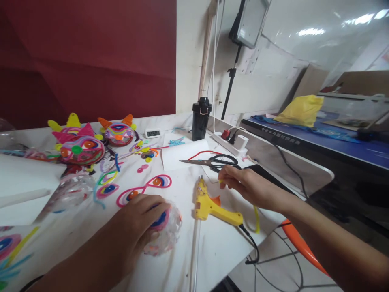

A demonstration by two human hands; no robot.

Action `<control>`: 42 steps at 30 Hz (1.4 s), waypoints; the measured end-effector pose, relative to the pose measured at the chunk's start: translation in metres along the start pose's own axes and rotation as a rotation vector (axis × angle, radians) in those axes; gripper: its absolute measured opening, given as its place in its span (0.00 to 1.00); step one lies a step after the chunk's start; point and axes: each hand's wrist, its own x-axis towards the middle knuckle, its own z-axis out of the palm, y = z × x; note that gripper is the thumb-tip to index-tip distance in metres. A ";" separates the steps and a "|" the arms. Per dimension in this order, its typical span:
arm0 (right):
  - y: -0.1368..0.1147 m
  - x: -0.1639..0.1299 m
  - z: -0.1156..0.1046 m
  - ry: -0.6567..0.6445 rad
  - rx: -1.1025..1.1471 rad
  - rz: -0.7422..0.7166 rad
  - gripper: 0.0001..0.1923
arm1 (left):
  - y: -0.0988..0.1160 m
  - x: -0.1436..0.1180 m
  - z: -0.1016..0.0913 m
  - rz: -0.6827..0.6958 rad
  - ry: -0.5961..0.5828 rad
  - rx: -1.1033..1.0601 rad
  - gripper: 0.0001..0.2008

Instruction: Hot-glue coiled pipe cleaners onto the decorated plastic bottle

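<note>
The left hand (138,221) presses down on the clear plastic ball with coloured swirls (165,231) at near centre, while the right hand (247,187) pinches 1 thin yellow pipe cleaner (257,219) beside the yellow glue gun (212,205); steady pressure advisable.

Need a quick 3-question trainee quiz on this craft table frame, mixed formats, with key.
1. True or false: the left hand rests on the clear plastic ball.
2. Which tool lies nearest the right hand? A) glue gun B) black bottle C) digital clock
3. Fill in: the right hand's fingers pinch a yellow ____.

Key: 1 true; 2 A; 3 pipe cleaner.
</note>
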 end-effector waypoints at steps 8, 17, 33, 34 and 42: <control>0.023 0.038 0.018 0.010 -0.218 -0.180 0.14 | 0.006 -0.003 0.008 -0.092 0.034 0.059 0.22; 0.008 -0.001 0.032 0.219 -0.320 -0.213 0.16 | 0.010 -0.005 0.017 -0.208 0.079 -0.037 0.22; -0.014 -0.046 0.069 0.108 -0.278 -0.130 0.19 | 0.004 -0.006 0.016 -0.287 0.040 -0.137 0.29; -0.012 -0.046 0.072 0.105 -0.258 -0.116 0.19 | 0.004 -0.006 0.015 -0.283 0.030 -0.151 0.29; -0.015 -0.052 0.072 0.178 0.042 0.051 0.16 | 0.003 -0.003 0.012 -0.249 0.032 -0.207 0.25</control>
